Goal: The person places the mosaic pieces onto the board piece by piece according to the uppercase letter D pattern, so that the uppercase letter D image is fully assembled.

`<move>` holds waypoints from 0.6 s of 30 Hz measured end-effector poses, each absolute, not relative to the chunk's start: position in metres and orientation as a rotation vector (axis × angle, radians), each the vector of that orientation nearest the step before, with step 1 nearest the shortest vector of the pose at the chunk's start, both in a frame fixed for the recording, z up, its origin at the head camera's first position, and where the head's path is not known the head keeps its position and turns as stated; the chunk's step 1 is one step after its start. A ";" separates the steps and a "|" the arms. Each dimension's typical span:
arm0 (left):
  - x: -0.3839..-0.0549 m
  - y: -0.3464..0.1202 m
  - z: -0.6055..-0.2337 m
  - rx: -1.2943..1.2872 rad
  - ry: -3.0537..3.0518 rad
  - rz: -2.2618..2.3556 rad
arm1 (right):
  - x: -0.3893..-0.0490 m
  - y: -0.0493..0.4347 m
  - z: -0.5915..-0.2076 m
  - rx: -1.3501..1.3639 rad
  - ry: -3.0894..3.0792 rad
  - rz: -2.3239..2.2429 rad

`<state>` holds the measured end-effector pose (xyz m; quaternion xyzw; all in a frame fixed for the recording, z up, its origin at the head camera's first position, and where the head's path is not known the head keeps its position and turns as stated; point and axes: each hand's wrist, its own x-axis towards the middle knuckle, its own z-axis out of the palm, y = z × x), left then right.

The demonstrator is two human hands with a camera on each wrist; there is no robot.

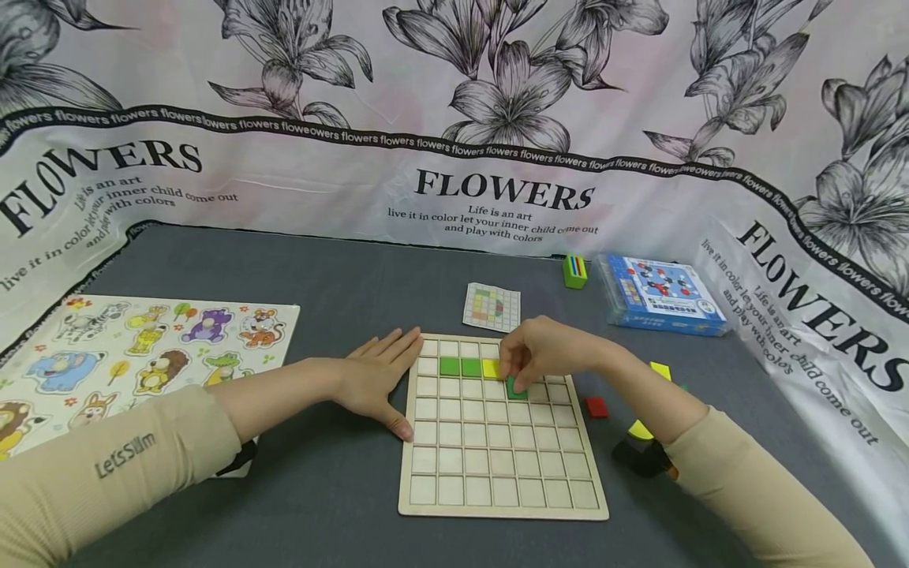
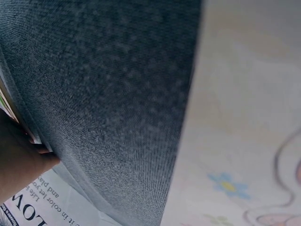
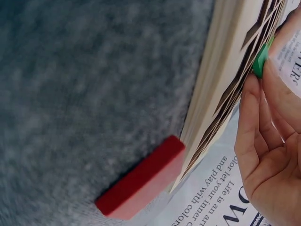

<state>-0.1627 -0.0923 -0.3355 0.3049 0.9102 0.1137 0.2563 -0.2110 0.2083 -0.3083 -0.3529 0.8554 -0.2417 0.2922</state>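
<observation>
Our right hand [image 1: 543,351] pinches a small green square tile [image 1: 517,389] in its grip at the gridded face of a pale wooden board [image 1: 504,513]; our left hand [image 1: 376,383] lies spread along the board's left edge. We judge the tile light, stiff and possibly slippery, best held by opposite edges.

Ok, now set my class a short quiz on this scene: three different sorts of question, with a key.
1. Which hand pinches a green tile?
2. True or false: the red block lies outside the wooden grid board.
3. In the head view, what colour is immediately right of the paired green squares? A) red B) yellow C) blue

Key:
1. The right hand.
2. True.
3. B, the yellow square.
</observation>
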 end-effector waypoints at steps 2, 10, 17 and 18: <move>-0.162 -0.092 -0.335 0.827 2.468 0.310 | -0.209 0.208 -0.308 -0.930 2.284 -0.643; -0.162 -0.092 -0.336 0.824 2.471 0.312 | -0.209 0.206 -0.310 -0.942 2.303 -0.629; -0.163 -0.092 -0.337 0.824 2.476 0.298 | -0.209 0.206 -0.310 -0.959 2.321 -0.632; -0.163 -0.092 -0.337 0.824 2.476 0.297 | -0.209 0.205 -0.310 -0.959 2.323 -0.631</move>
